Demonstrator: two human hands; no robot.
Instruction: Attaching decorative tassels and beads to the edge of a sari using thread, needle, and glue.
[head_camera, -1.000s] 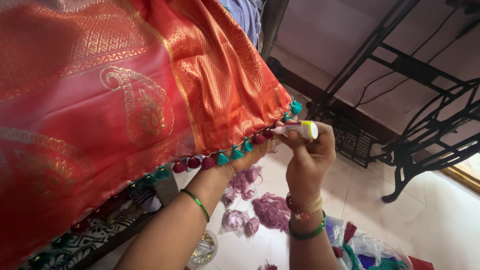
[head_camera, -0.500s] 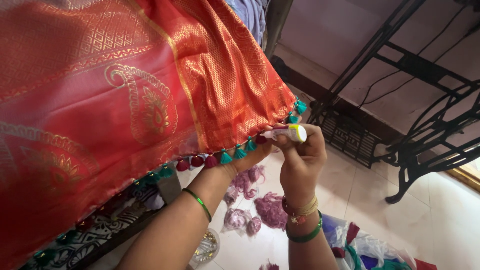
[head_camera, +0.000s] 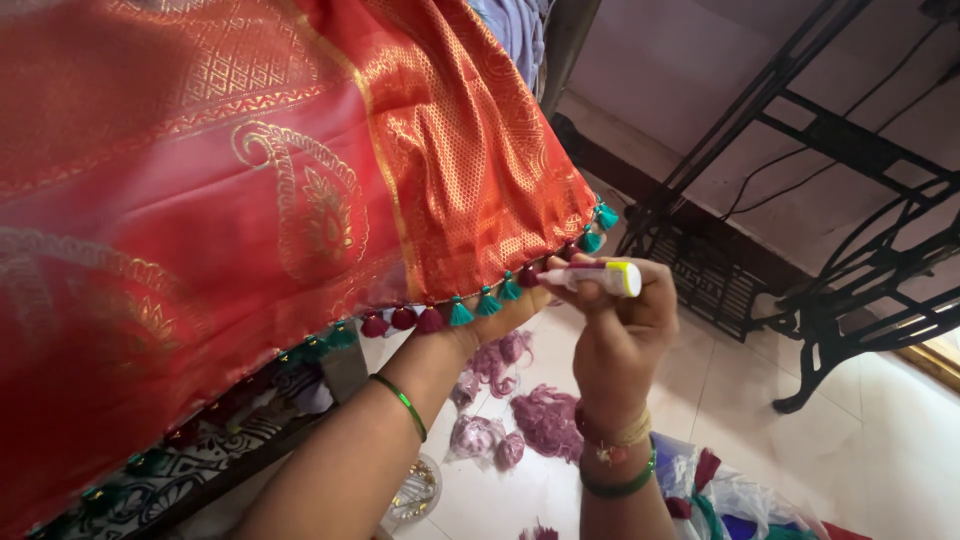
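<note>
Tube (head_camera: 603, 277): small, white with a yellow-green end, held level in the right hand (head_camera: 618, 325) just below centre of view. Fingers and thumb are curled firmly round it, its tip pointing toward 9 o'clock at the hem of the cloth (head_camera: 250, 200).

Cloth: red-orange with woven gold motifs, draped across the upper left, filling most of the view from 12 o'clock round to 8 o'clock. Its lower edge runs on a diagonal from 8 o'clock up toward 2 o'clock.

Tassels (head_camera: 460, 312): a row of small ones, teal and dark red, hangs along that hem. The tube tip sits touching or just beside the tassels at the right end of the row; exact contact cannot be told.

Left hand (head_camera: 505, 310): reaches up from 7 o'clock under the hem, mostly hidden behind cloth and tassels. Its grip cannot be told. A green bangle (head_camera: 400, 404) sits on the left forearm.

Right wrist carries a green bangle and thread band (head_camera: 615, 440).

Below the hands, at 6 o'clock, pink thread bundles (head_camera: 545, 420) lie on a pale tiled floor (head_camera: 880, 440). A black iron stand (head_camera: 850, 300) occupies the 3 o'clock side, well apart from the hands. Patterned black-and-white fabric (head_camera: 190, 470) shows at 8 o'clock beneath the cloth.
</note>
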